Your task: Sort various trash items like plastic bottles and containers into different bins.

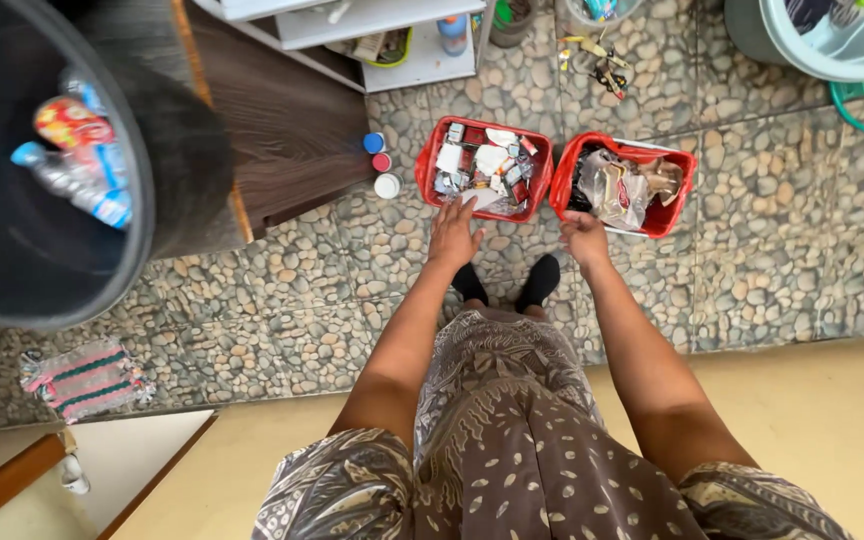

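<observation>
Two red plastic baskets stand side by side on the pebble-patterned floor. The left red basket (428, 152) is full of small packets and boxes. The right red basket (674, 215) holds crumpled plastic bags. My left hand (452, 232) reaches down with fingers spread, its fingertips at the near rim of the left basket. My right hand (584, 238) hangs with fingers curled at the near left corner of the right basket; whether it grips the rim I cannot tell. Neither hand visibly holds anything.
A large black bin (167, 190) with plastic bottles looms at the left, beside a dark wooden cabinet (282, 120). Three small bottle caps (382, 162) lie left of the baskets. A white shelf (402, 45), a pale tub (832, 50) and a striped rag (84, 378) are around.
</observation>
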